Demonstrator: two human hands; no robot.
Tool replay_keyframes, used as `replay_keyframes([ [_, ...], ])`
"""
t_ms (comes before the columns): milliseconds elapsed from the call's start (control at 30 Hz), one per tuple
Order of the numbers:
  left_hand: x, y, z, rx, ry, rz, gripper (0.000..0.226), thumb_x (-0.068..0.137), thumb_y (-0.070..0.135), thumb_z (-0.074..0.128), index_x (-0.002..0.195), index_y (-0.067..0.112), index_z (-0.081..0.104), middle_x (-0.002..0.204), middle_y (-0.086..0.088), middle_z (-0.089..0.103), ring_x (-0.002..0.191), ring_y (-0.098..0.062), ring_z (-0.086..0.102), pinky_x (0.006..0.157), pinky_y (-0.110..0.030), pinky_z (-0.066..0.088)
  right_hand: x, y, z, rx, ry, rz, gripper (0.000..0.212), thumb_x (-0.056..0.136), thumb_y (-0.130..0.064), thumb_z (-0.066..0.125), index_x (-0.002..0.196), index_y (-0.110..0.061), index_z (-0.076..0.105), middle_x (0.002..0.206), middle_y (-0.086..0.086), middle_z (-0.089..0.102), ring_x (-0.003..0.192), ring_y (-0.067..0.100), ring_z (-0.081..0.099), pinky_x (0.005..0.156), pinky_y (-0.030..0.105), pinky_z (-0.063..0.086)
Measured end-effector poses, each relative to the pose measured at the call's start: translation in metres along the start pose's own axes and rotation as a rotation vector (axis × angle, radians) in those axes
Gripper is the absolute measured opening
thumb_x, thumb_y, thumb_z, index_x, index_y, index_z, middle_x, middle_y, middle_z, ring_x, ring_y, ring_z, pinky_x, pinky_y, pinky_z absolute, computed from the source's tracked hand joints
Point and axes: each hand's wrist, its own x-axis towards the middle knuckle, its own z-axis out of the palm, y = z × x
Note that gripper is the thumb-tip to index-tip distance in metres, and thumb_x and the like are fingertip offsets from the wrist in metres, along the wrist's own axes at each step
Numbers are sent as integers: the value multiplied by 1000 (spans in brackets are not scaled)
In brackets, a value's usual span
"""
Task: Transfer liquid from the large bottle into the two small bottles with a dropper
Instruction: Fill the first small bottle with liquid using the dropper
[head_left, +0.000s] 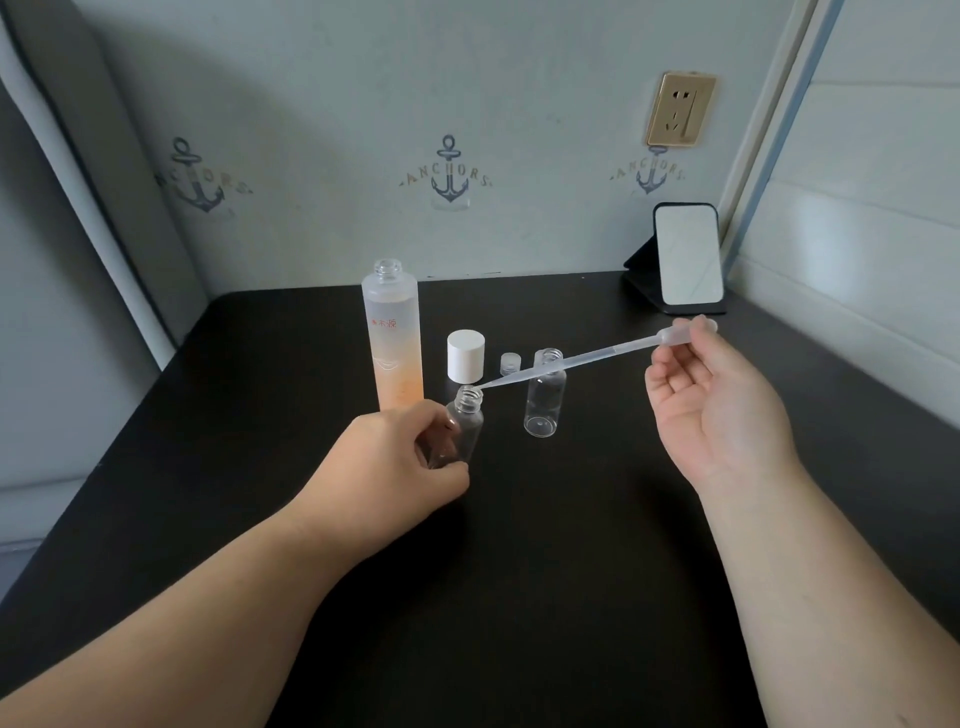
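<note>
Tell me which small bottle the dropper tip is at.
The tilted small bottle gripped by the left hand: the dropper tip sits at its mouth. The other small bottle stands upright, untouched, further right.

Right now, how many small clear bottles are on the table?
2. One small bottle is tilted in the left hand, near the large bottle. The other small bottle stands upright, right of the white cap.

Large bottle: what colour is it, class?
Frosted white fading to orange lower down, seen in the head view.
</note>
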Motion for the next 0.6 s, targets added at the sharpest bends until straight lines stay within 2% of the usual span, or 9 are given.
replay_keyframes([
  [133, 0, 1, -2, 1, 4, 24, 18, 74, 33, 74, 85, 40, 62, 81, 25, 64, 75, 2, 62, 59, -9, 43, -1, -1, 0, -33, 2, -15, 30, 98, -18, 65, 73, -14, 79, 80, 2, 73, 67, 11, 66, 68, 22, 55],
  [267, -1, 3, -3, 7, 24, 54, 23, 74, 34, 73, 88, 45, 58, 89, 41, 56, 82, 12, 57, 65, -2, 40, -2, -3, 0, -45, -6, -22, 27, 98, -16, 65, 75, -14, 79, 81, 2, 72, 67, 11, 65, 67, 22, 55],
  [367, -2, 3, -3, 14, 24, 61, 30, 76, 33, 75, 95, 48, 58, 93, 45, 53, 86, 14, 55, 66, 0, 39, -3, -4, 0, -52, -9, -17, 26, 96, -16, 66, 75, -15, 80, 80, 2, 72, 66, 12, 64, 64, 22, 53],
  [467, -2, 3, -3, 8, 26, 66, 33, 76, 32, 76, 92, 52, 55, 93, 46, 53, 86, 15, 55, 66, 0, 39, -4, -4, -1, -45, 13, -6, 26, 96, -14, 66, 75, -15, 81, 79, 2, 72, 62, 12, 61, 60, 21, 50],
  [600, -2, 3, -2, 3, 26, 63, 29, 77, 33, 77, 94, 47, 59, 92, 43, 54, 85, 14, 55, 64, -2, 40, -4, -4, -1, -29, 34, 16, 28, 96, -12, 66, 71, -15, 81, 77, 1, 71, 58, 9, 58, 57, 19, 48],
])
